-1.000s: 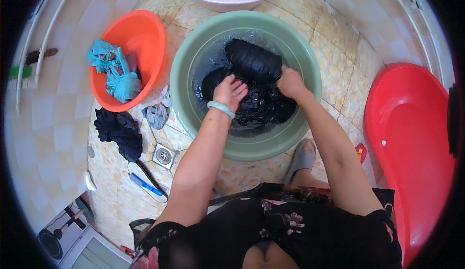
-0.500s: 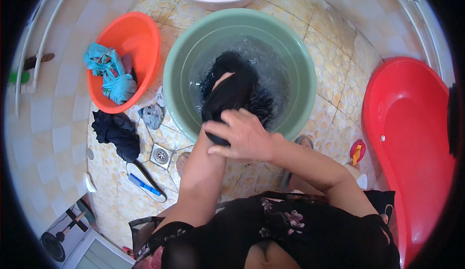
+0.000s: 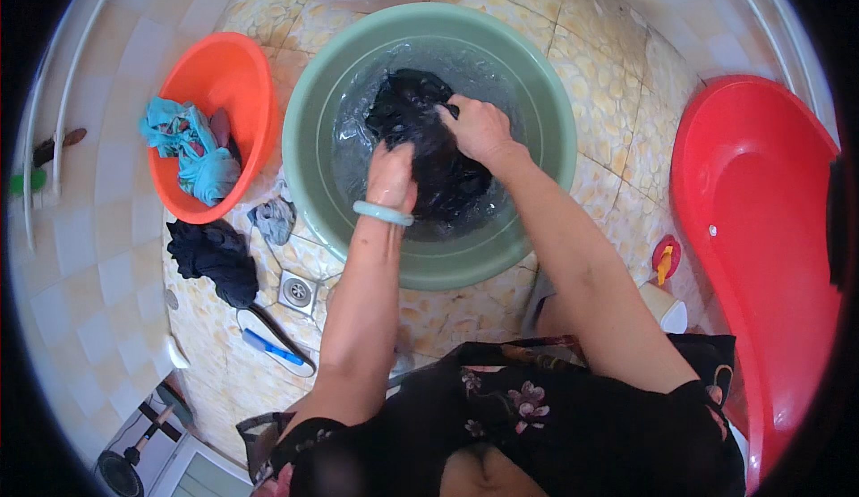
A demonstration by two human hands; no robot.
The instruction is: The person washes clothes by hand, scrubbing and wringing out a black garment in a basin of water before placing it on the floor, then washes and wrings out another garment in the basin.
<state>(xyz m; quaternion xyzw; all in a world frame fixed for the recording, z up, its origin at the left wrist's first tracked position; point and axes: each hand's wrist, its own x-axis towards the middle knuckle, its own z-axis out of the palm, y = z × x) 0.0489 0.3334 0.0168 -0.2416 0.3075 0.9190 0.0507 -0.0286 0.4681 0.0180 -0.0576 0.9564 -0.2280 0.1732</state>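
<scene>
Head view: soaked black cloth bundle [image 3: 438, 170], crumpled and glossy, lies in a wide round pale-green plastic basin [image 3: 313, 121], partly sunk in greyish, rippled water [image 3: 353, 152]. Right hand [image 3: 481, 128] is at the upper right of the bundle, fingers bent over a bunched fold, thumb toward it; reads as a pinch on that fold. Left hand [image 3: 392, 175], below a pale-green ring bracelet [image 3: 383, 213], is against the bundle's left side; its fingertips are lost in the cloth, so cannot tell whether they grip or only press.

Handling (judged): cloth soft and limp, heavy with water, probably slick; not fragile, though a small pinch could slip or stretch it. Best hold: thick gathered folds at two opposite sides, whole fingers around each, with the load shared between both hands.

Surroundings: orange plastic basin [image 3: 255, 85] stands tilted to the left, holding turquoise patterned cloth [image 3: 204, 170]; dark crumpled cloth [image 3: 215, 260] lies on the floor below it.
</scene>
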